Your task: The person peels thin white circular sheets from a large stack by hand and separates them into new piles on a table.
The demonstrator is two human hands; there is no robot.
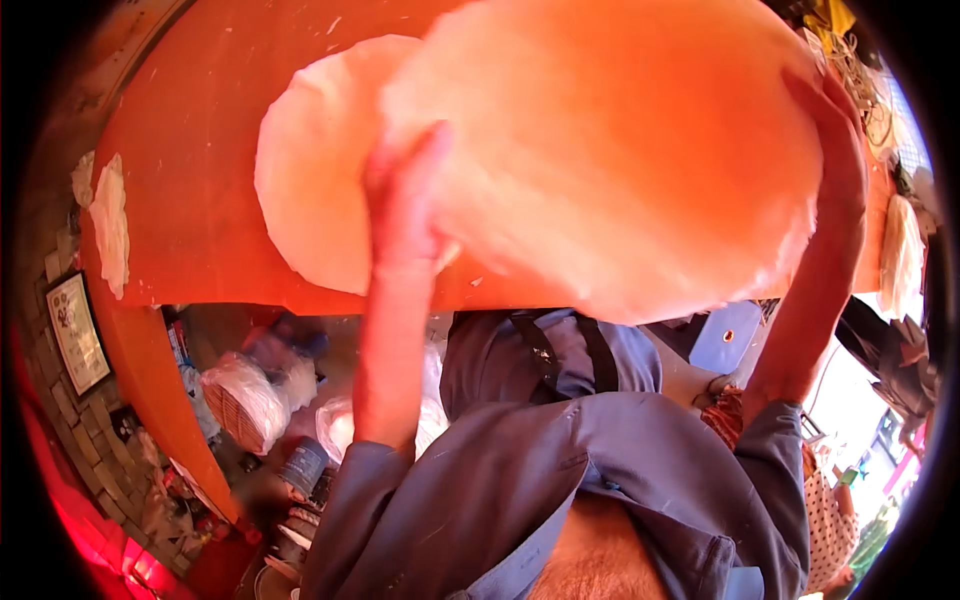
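Observation:
A large, thin, pale round sheet (620, 150), its material not plain to see, is stretched between my hands over the orange table (190, 130). My left hand (405, 195), a little blurred, grips its left edge. At the far right side my right hand (835, 125) has its fingers curled round the rim. The sheet's near edge is ragged and smeared by motion, and hangs past the table's front edge. A second pale round sheet (310, 170) lies flat on the table at the left, partly covered by the first sheet and by my left hand.
White crumpled pieces (112, 225) hang at the table's left edge, and a pale bundle (902, 255) lies at its right. Below are plastic-wrapped items (245, 400) and a blue stool (725, 338). Another person in dotted clothing (825, 520) is at the lower right.

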